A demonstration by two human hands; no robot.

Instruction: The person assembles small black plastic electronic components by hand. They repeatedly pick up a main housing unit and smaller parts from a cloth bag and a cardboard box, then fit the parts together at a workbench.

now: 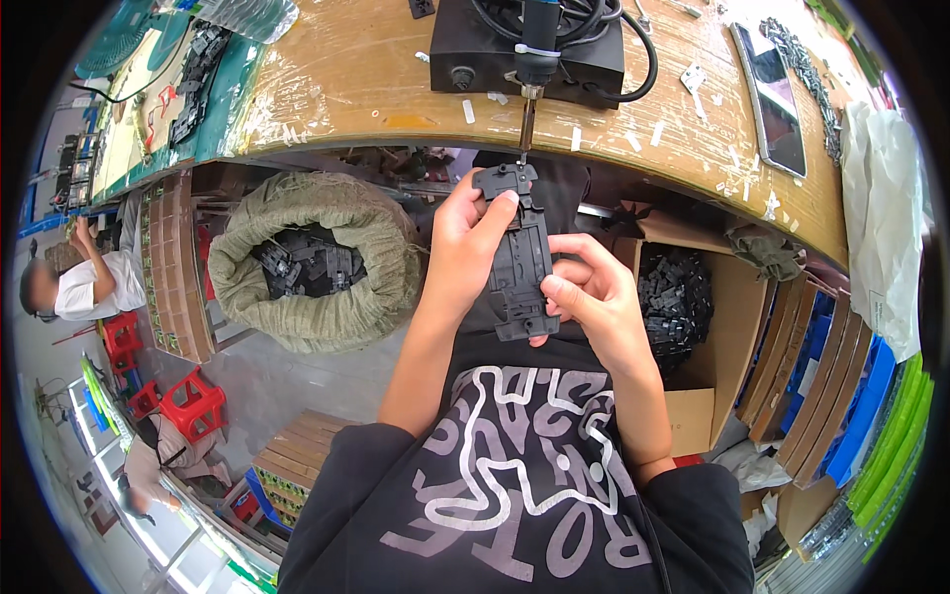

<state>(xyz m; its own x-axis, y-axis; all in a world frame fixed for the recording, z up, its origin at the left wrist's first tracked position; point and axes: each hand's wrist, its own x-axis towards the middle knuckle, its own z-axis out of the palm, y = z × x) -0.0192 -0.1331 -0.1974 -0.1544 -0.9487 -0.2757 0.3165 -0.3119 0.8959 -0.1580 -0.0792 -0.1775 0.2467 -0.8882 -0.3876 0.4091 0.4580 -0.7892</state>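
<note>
A long black moulded plastic part is held up between both hands, just off the table's front edge. My left hand grips its upper left side, thumb laid over the face. Lower down, my right hand pinches the right edge between thumb and fingers. The part's top end is at the slim metal tip of a blue-and-black driver-like tool, which points down over the table edge. Whether tip and part touch is too small to tell.
A black box with cables stands on the wooden table, near a phone. Black parts fill a cloth-rimmed sack at left and a cardboard box at right. Two people sit at far left, near red stools.
</note>
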